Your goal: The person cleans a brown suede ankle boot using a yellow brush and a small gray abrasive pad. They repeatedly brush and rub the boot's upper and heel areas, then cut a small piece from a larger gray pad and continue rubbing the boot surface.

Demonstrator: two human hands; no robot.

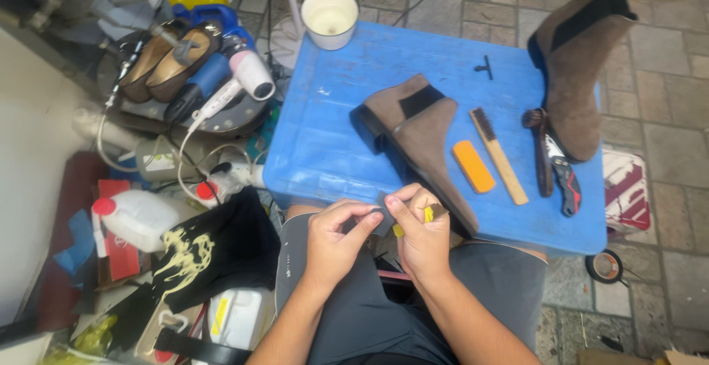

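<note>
1. Surface: a blue plastic table [332, 136] on a stone-paved floor [665, 99], with cluttered bottles and tools to the left. On it lie a brown suede boot [421, 140], an orange block [473, 166] and a wooden brush [499, 155].
2. Hands: the left hand [334, 241] and right hand [421, 236] meet over the lap at the table's near edge.
3. Both pinch a small dark piece [384, 216]; its long axis cannot be told.
</note>
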